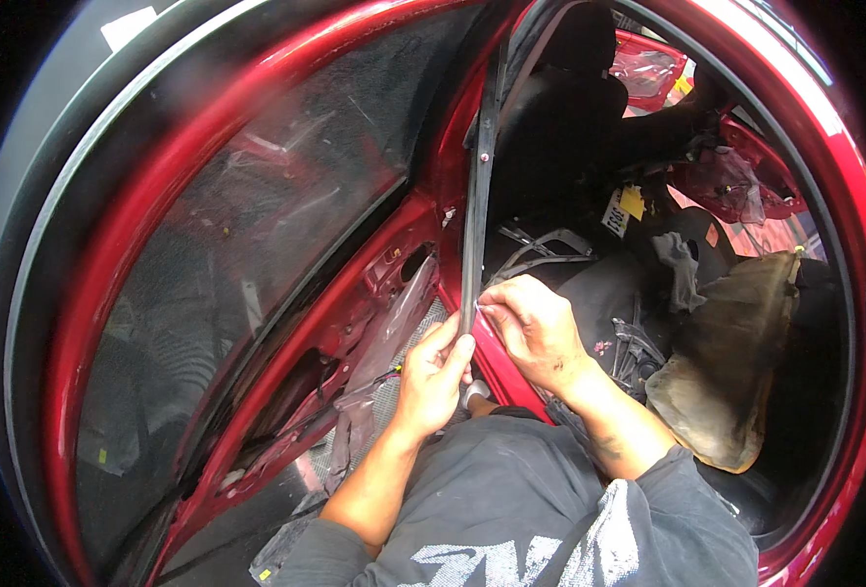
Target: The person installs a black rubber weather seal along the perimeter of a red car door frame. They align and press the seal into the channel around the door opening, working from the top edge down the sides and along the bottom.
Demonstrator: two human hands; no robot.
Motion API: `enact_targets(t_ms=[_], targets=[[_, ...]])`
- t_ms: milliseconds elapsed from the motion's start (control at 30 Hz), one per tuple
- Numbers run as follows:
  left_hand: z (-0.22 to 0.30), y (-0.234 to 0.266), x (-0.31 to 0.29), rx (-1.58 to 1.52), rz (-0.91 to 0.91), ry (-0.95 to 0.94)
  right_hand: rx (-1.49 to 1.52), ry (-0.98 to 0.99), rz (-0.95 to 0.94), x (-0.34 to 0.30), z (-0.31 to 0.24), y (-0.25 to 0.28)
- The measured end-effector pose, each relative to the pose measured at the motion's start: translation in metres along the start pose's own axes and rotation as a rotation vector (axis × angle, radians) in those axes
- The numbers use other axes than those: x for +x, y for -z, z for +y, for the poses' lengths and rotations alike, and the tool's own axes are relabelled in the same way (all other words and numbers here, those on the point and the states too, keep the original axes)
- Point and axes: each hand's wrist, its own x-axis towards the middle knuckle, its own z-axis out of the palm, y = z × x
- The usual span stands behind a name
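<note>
A long black rubber weatherstrip (474, 230) runs down the middle of the head view, beside the red door frame. Its lower part is gripped by my left hand (431, 382), with the thumb laid along it and the fingers curled round. Small pale clips (484, 158) sit along the strip's right edge. My right hand (541, 331) is closed in a pinch beside the strip, just above the left hand. A tiny pale piece (479, 307) shows at its fingertips; what kind it is cannot be made out.
To the left stands an open red car door (353, 318) with its inner panel off and plastic film loose. At right lies the car interior, with a dark seat (562, 122), a yellow tag (632, 203) and a stained tan sheet (717, 372). A red sill (506, 377) runs below my hands.
</note>
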Motion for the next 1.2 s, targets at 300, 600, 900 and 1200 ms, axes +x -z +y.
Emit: enact_targets(t_ms=[300, 600, 900, 1200], targets=[[0.003, 0.002, 0.002, 0.358, -0.01, -0.128, -0.108, 0.132, -0.072, 0.015, -0.002, 0.005], [0.01, -0.002, -0.003, 0.459, 0.104, -0.184, -0.131, 0.211, -0.005, 0.011, 0.005, -0.009], [0.021, -0.004, 0.0, 0.5, 0.122, -0.208, -0.281, 0.303, -0.129, 0.02, 0.005, 0.007], [0.021, -0.004, -0.001, 0.538, 0.078, -0.266, -0.514, 0.518, -0.248, 0.034, 0.007, 0.015]])
